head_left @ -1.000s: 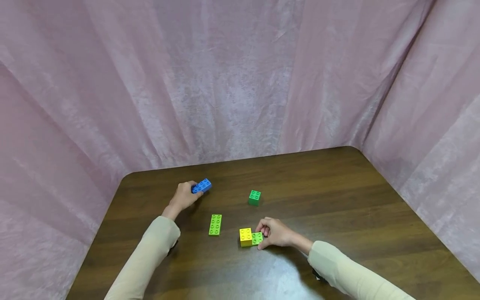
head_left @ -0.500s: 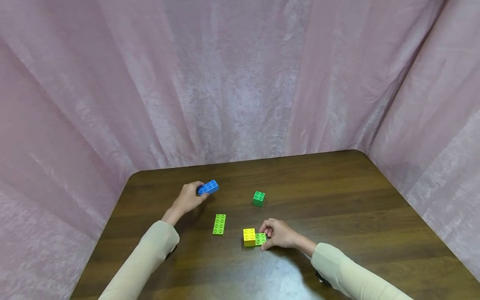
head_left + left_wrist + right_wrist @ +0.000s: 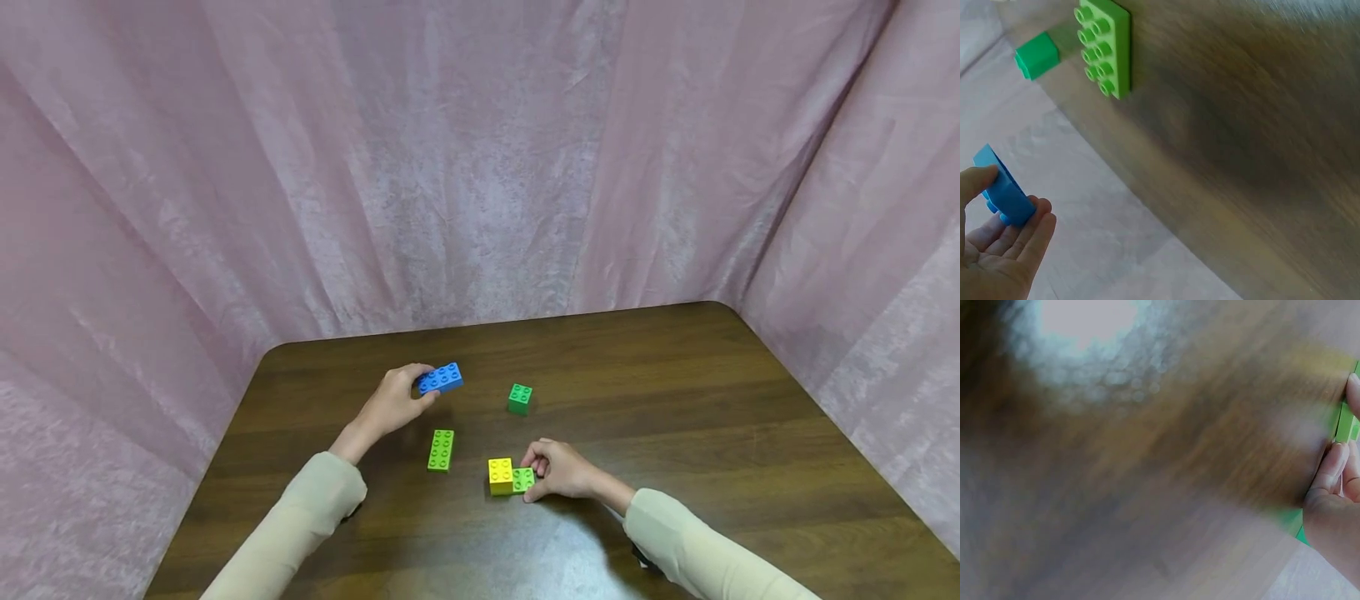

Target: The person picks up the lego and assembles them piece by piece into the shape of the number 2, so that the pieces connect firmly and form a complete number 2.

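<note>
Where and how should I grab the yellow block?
Pinch the yellow block by its near and far walls, probably best from the left: it stands studs-up on one end of a lime plate, whose other end the right hand holds.

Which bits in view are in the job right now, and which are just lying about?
In the job:
blue brick, held in the left hand
lime base, gripped by the right hand
yellow brick, on one end of that base

Lying about, untouched (may still be wanted):
loose lime plate
green brick
</note>
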Demonstrator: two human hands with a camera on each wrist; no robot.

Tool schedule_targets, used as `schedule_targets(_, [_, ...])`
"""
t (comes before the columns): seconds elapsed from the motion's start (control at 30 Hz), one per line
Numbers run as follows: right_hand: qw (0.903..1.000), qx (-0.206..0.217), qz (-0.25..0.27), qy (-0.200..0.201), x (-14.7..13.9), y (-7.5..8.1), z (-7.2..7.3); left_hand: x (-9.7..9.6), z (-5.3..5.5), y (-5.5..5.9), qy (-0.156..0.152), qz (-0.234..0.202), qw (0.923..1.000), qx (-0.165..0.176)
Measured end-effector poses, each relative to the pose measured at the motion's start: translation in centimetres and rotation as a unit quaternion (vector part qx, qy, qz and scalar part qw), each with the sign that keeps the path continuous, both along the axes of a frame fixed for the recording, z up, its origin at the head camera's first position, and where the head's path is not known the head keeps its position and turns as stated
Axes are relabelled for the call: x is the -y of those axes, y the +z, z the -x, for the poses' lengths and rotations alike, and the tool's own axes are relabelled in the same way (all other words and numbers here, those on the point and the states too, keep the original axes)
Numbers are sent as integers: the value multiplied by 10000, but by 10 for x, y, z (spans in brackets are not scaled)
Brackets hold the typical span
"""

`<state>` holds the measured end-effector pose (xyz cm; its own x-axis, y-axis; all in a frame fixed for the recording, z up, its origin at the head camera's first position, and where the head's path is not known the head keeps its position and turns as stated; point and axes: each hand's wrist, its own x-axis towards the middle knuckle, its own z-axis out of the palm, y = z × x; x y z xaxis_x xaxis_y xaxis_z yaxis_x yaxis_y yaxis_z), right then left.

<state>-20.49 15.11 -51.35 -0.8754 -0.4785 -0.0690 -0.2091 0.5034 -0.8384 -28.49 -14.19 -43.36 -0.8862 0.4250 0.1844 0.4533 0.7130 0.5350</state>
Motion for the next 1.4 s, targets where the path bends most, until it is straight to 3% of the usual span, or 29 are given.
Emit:
schedule_targets(0.3, [10000, 15, 41, -16, 1, 2, 1, -24, -16, -2, -544, -54, 9985, -19])
schedule_targets(0.47, [10000, 25, 19, 1, 2, 1, 1, -34, -26, -3, -960, -7, 9953, 76])
schedule_targets(0.87, [9999, 81, -100, -14, 1, 0, 2, -51, -44, -11, -1576, 22, 9875, 38])
schedule_targets(1.13, [9998, 13, -174, -8, 1, -1, 2, -60, -52, -17, -1734, 135, 9845, 221])
schedule_targets(1.4, [9997, 68, -231, -55, 1, -1, 2, -65, -56, -20, -1813, 299, 9828, 156])
